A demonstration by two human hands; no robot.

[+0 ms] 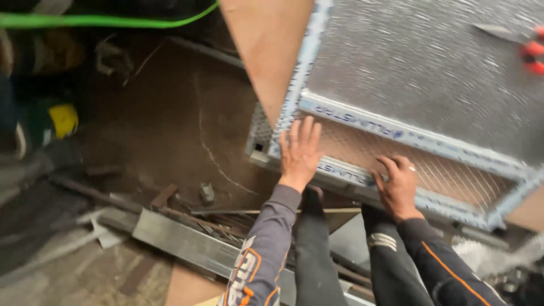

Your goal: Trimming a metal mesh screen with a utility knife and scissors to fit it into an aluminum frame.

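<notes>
Down at the near edge of a framed panel [396,136], both hands lie flat with nothing gripped. The left hand [299,152] is spread, fingers fanned and pointing away, pressed on the corner where the pale frame rail [351,173] meets the upright side rail. The right hand [398,184] sits further along the same bottom rail, fingers curled slightly over the wire mesh [447,170] and the rail's edge, a ring showing on one finger.

The panel lies tilted across the view, its lower strip filled with fine mesh and its larger upper field with textured, silvery sheet [430,68]. A brown board [263,51] shows beside its left rail. The panel seems to rest on something beneath it, though the support is hidden.

By the look of it, the frame is light hollow metal, stiff along the rails but liable to rack at the corners. The mesh looks thin and easily dented, and the sheet may be slippery, so the rails and corners are the sound places to hold.

Red-handled pliers [530,48] lie on the sheet at the far right. Below, metal bars [187,243] and scraps litter the dark floor [164,130], and a green hose [107,21] crosses the top.
</notes>
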